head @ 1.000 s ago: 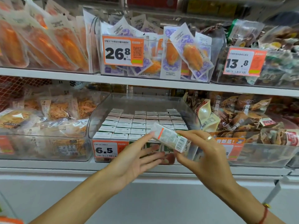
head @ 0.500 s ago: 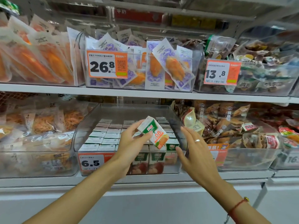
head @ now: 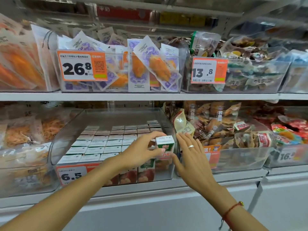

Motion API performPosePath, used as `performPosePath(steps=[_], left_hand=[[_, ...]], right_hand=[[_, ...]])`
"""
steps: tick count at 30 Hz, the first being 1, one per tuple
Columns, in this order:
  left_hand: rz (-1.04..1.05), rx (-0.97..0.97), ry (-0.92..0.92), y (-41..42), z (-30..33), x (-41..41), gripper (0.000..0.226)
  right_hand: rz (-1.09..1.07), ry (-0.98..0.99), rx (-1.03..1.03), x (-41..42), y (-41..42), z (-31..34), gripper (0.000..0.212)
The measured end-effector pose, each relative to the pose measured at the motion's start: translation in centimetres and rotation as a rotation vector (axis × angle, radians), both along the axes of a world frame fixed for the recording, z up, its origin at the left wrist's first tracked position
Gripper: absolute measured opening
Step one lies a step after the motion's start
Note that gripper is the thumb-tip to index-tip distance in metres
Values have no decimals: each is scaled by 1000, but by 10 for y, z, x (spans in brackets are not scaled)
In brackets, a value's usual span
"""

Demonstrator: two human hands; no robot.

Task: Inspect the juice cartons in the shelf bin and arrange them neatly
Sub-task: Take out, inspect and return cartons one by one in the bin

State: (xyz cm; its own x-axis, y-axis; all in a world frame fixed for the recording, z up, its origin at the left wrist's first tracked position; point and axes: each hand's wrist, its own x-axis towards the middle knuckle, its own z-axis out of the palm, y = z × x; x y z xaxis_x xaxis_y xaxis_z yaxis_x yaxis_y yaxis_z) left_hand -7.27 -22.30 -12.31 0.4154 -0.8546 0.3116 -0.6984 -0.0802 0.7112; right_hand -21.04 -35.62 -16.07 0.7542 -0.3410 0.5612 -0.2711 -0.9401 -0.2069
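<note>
Head view: left hand grips one juice carton from above, fingers over its top and thumb on the near side, holding it upright at the front right corner of the clear shelf bin. Carton stands higher than the rows around it; whether its base touches anything is hidden by the hand. Print on its face reads upside down. Right hand is flat, fingers straight and together, just beside the carton at the bin's right wall, holding nothing; a ring sits on one finger and a red string bracelet on the wrist. Whether the thumb touches the carton or the bin wall, cannot tell.

Rest of the juice cartons stand packed in neat rows, white tops up, filling the bin from the front edge back past the middle; the back row has a gap left of centre. Front row shows green and red fruit faces through the wall. Orange price tag 6.5 hangs on the bin's front left corner. Bin sits on the lower shelf, snack bags in the bin to its right, shredded-snack packs to its left. Upper shelf carries pouches behind a 26.8 tag and a 13.8 tag on the next bin.
</note>
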Motion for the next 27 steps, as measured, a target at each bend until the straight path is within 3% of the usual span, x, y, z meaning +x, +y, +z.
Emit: performPosePath(steps=[3,6,10,14,16,21,27], left_hand=[[97,197,-313,-4,-13,2,35],[127,205,-318,-3,-22,1,33],[256,106,-483,12,-30,3,33],[430,143,-602,38,-42,12,41],[429,144,-629,44,-43,14,44],[382,157,-633,48,-44,16,47],[378,147,-673,47,-50,20,48]], right_hand=[[31,-5,26,0,-1,-1,64],[46,24,37,-2,-2,0,65],[47,31,7,-9,0,11,59],[81,-122,-320,0,1,42,31],[168,-10,-407,13,-3,59,22],[247,457,-507,55,-22,74,28],[226,701,-654,82,-26,82,32]])
